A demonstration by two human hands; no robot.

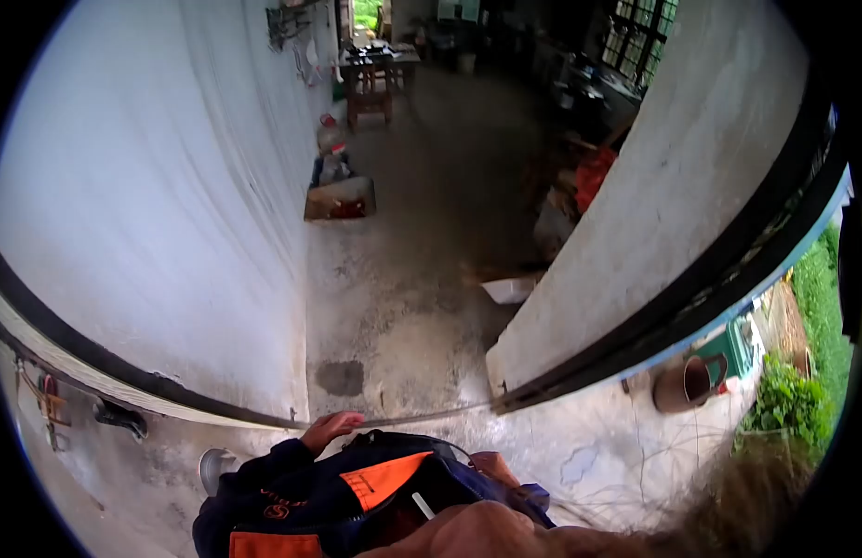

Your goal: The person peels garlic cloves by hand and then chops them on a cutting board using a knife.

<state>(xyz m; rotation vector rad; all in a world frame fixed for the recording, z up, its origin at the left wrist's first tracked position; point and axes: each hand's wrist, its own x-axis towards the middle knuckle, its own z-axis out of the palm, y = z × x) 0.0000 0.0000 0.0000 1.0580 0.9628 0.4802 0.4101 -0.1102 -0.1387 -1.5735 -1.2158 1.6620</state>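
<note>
Running by the unclenched left hand [332, 431] is a doorsill [429, 412]; right hand unseen, unclear.

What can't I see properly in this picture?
All in the head view:
Under the left hand: the hand itself hides it.
Right hand: can't be made out.
Jacket: cut off by the bottom edge.
Dark things on the table: too small and dim.
Red thing: partly hidden by the right wall.

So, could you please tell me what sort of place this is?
It is probably a simple country home: a table stands towards the back of the dim room, a barred window is at the far right, and green plants grow outside.
</note>
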